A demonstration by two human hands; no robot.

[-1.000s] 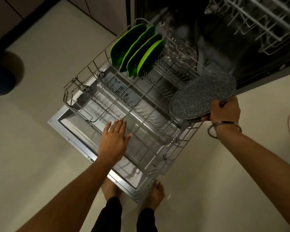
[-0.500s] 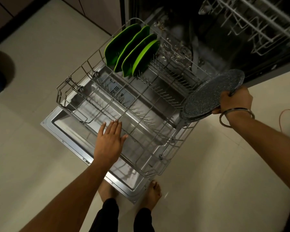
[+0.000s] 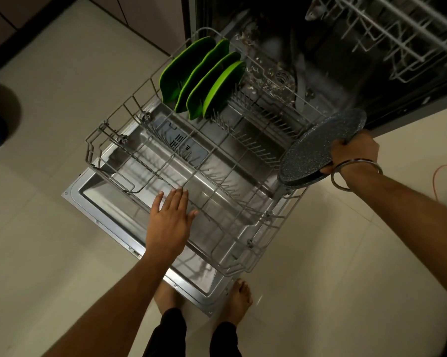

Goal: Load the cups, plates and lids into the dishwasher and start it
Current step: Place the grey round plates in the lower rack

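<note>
Four plates stand at the back of the lower rack, which rests over the open door.

This is a home kitchen. A built-in dishwasher stands open, with its steel door lying flat over the floor and the lower wire rack pulled out on it. Four green plates stand upright in a row at the back of this rack, and the upper rack shows inside the dark tub. Dark cabinet fronts run beside the machine. The floor is of large pale tiles, and the person stands on it with bare feet, as one does at home.
</note>
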